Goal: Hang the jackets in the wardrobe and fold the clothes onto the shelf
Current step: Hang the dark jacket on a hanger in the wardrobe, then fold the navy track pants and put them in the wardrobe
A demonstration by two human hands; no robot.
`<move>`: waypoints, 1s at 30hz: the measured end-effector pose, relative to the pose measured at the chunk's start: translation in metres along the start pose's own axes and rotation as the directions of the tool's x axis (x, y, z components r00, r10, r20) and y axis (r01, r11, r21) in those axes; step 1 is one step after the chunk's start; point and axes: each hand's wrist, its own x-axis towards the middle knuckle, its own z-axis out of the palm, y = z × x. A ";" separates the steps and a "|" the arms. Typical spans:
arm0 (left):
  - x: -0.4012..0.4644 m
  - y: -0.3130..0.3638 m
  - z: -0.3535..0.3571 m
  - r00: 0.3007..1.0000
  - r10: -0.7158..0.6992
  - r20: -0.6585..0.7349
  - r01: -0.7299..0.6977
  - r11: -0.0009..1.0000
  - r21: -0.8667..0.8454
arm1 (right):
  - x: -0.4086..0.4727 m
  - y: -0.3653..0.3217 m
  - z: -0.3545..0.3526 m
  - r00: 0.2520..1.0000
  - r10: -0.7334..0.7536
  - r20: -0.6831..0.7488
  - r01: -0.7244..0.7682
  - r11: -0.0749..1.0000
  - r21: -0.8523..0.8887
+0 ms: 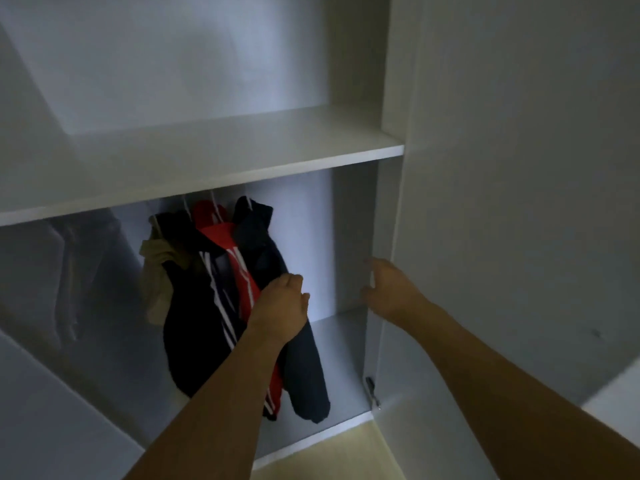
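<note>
Jackets hang in the wardrobe's (353, 237) lower compartment under the shelf (221, 157): a beige jacket (156, 271), a navy striped one (194, 327), a red one (242, 268) and a dark navy jacket (304, 368). The left hand (280, 306), fingers curled, touches the dark navy jacket; whether it pinches the cloth cannot be told. The right hand (389, 289), fingers loosely spread, reaches to the edge of the open door (502, 237).

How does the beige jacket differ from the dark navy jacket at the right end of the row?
The beige jacket hangs at the left end, mostly hidden behind its neighbours; the dark navy jacket hangs at the right end in plain view. The beige one is pale, the navy one almost black. No hand touches the beige one; the left hand holds the navy one. Both hang below the shelf.
</note>
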 end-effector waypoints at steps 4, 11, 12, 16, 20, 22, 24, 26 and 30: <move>-0.010 0.050 0.014 0.979 0.195 0.053 -0.197 0.980 0.015 | -0.070 0.035 -0.009 0.987 0.137 -0.080 -0.143 0.987 -0.070; -0.050 0.147 0.050 0.827 0.543 0.150 -0.539 0.840 -0.067 | -0.184 0.082 0.005 0.896 0.397 -0.197 -0.411 0.911 -0.034; -0.061 0.159 0.054 0.798 0.583 0.155 -0.579 0.812 -0.073 | -0.206 0.090 0.005 0.873 0.432 -0.226 -0.450 0.893 -0.028; -0.123 0.214 0.062 0.689 0.707 0.162 -0.699 0.707 -0.113 | -0.307 0.114 0.003 0.761 0.572 -0.307 -0.600 0.800 0.003; -0.203 0.284 0.057 0.539 0.830 0.141 -0.817 0.557 -0.153 | -0.428 0.131 -0.002 0.620 0.669 -0.411 -0.709 0.702 0.073; -0.255 0.326 0.055 0.464 0.877 0.124 -0.854 0.480 -0.202 | -0.499 0.139 -0.002 0.548 0.707 -0.446 -0.754 0.649 0.104; -0.322 0.370 0.054 0.386 0.915 0.115 -0.881 0.403 -0.249 | -0.582 0.148 0.003 0.470 0.750 -0.465 -0.798 0.586 0.139; -0.396 0.413 0.054 0.299 0.948 0.110 -0.907 0.318 -0.277 | -0.671 0.154 0.009 0.386 0.794 -0.470 -0.834 0.518 0.190; -0.548 0.497 0.048 0.134 0.988 0.076 -0.942 0.151 -0.300 | -0.845 0.159 0.023 0.205 0.855 -0.477 -0.884 0.371 0.285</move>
